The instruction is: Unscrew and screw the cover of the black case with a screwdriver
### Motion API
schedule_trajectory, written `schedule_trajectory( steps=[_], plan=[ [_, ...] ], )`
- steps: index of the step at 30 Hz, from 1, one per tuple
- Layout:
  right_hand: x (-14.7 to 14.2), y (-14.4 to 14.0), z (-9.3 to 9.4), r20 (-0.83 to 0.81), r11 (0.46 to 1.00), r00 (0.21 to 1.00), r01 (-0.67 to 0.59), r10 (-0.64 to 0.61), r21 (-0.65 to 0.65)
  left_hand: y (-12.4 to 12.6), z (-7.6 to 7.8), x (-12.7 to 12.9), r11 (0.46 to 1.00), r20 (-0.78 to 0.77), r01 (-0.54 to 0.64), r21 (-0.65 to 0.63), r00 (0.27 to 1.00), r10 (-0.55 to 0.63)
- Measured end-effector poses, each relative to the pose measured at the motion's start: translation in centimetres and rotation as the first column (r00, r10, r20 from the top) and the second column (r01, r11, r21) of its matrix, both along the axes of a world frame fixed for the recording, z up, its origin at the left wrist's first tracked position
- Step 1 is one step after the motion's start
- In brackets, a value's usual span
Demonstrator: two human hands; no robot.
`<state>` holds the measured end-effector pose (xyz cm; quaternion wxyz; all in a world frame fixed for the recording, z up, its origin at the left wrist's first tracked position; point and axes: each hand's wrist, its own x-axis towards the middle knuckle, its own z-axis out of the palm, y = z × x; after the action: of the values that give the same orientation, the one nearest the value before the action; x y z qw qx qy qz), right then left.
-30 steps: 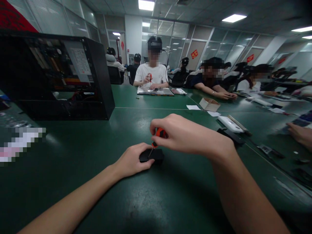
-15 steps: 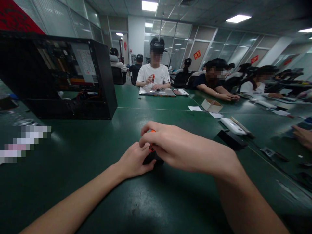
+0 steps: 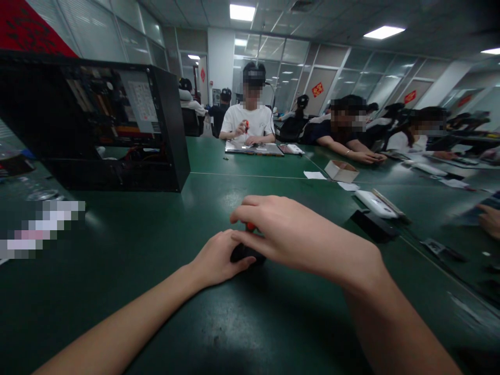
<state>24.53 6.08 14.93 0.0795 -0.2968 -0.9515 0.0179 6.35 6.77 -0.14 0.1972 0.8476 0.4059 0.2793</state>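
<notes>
A small black block-shaped device (image 3: 244, 254) lies on the green table (image 3: 156, 291) in front of me. My left hand (image 3: 219, 258) grips its left side and holds it down. My right hand (image 3: 289, 234) hovers over it, fingers closed around a small orange-handled screwdriver (image 3: 250, 226). Only a sliver of the orange handle shows between my fingers; the tip is hidden.
An open black computer case (image 3: 97, 125) stands at the left back. A white flat device (image 3: 375, 204), a black flat piece (image 3: 373, 225) and a small cardboard box (image 3: 340, 170) lie to the right. Several people work at the far side; another person's hand (image 3: 490, 219) rests at the right edge.
My right hand has dropped lower and closed over the screwdriver, hiding most of its orange handle and its shaft. My left hand stays on the black device.
</notes>
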Motion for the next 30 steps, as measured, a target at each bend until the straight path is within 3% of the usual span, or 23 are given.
schedule_trajectory(
  steps=[3,7,9,11,14,17,21,30],
  plan=[
    [-0.5,0.3,0.1,0.068,0.984,0.987,0.137,-0.145,0.115,0.1,0.0,0.0,1.0,-0.044,-0.013,-0.003,0.999,0.013],
    [-0.7,0.9,-1.4,0.08,0.882,0.914,0.358,-0.398,0.308,0.2,0.0,0.0,1.0,-0.087,0.001,0.021,0.996,0.0],
    [0.3,1.4,-3.4,-0.046,0.837,0.919,0.377,-0.392,0.397,0.3,-0.1,0.0,0.999,-0.09,0.002,0.036,0.996,0.001],
    [2.4,2.1,-6.0,-0.205,0.809,0.929,0.37,-0.308,0.457,0.3,-0.1,-0.1,0.999,-0.085,0.002,0.044,0.996,0.002],
    [6.6,3.8,-9.7,-0.409,0.799,0.884,0.409,-0.226,0.442,0.3,-0.1,-0.1,0.999,-0.071,0.02,0.028,0.997,-0.018],
    [10.0,5.3,-11.5,-0.545,0.774,0.797,0.51,-0.262,0.374,0.3,-0.1,-0.2,1.0,-0.052,0.023,0.016,0.998,-0.022],
    [11.3,6.1,-11.6,-0.561,0.79,0.777,0.522,-0.286,0.32,0.5,-0.2,-0.2,1.0,-0.054,0.012,0.01,0.998,-0.011],
    [10.1,5.8,-11.2,-0.548,0.818,0.768,0.524,-0.332,0.237,0.6,-0.3,-0.2,0.999,-0.051,0.014,0.033,0.999,-0.012]
  ],
)
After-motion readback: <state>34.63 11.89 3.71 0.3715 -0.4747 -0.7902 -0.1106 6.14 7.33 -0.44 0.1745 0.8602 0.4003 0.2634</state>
